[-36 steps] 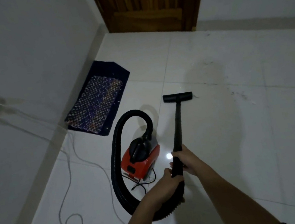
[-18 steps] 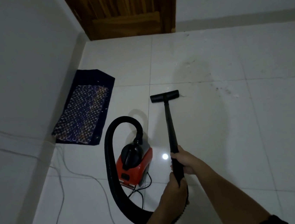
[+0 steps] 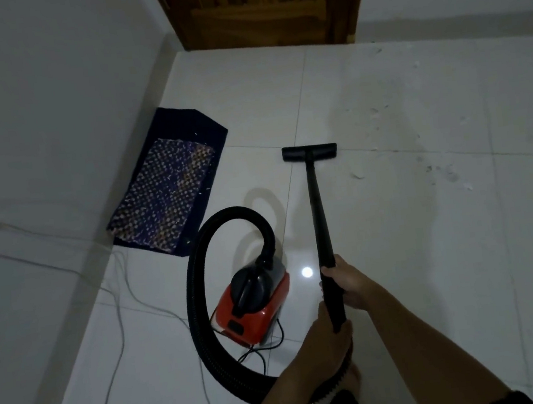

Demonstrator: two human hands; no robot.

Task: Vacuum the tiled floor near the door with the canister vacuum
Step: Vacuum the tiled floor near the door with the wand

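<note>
text: none legible | canister vacuum (image 3: 253, 306): no readable label (dim, blurred)

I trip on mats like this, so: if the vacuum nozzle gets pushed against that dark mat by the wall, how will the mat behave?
The mat looks thin and woven, so probably floppy: its edge would likely bunch or fold. It lies loose on glossy tile, so it may slide.

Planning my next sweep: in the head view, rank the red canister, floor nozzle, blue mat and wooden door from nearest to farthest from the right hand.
From the right hand, which has a grip on the wand:
1. Red canister, just to its left.
2. Floor nozzle, ahead at the wand's end.
3. Blue mat, ahead-left by the wall.
4. Wooden door, farthest, at the far wall.
</note>
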